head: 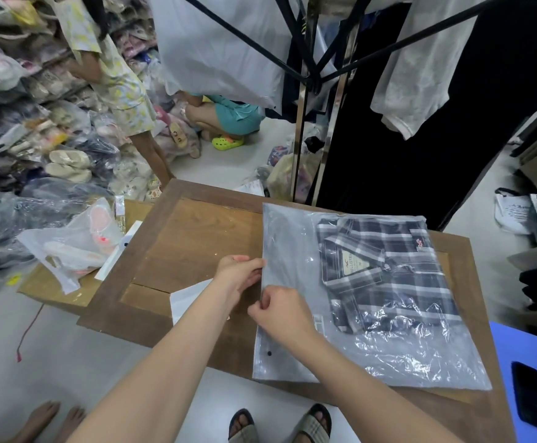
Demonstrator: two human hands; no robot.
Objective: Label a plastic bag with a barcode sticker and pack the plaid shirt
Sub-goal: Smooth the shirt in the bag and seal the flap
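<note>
A clear plastic bag [292, 251] lies flat on the brown wooden table [193, 238]. Inside it sits the folded navy and white plaid shirt [401, 276], collar label facing up. My left hand [238, 270] pinches the bag's left edge near its middle. My right hand [280, 310] pinches the same edge just below, fingers closed on the plastic. A small white barcode sticker [318, 322] shows on the bag beside my right wrist, partly hidden. A white sheet of paper [187, 298] lies under my left forearm.
A bagged pair of slippers [75, 244] rests on a low box at the left. Heaps of bagged shoes fill the far left. Two people stand and crouch beyond the table. A clothes rack [308, 100] stands behind. A black phone [531, 398] lies on a blue stool at the right.
</note>
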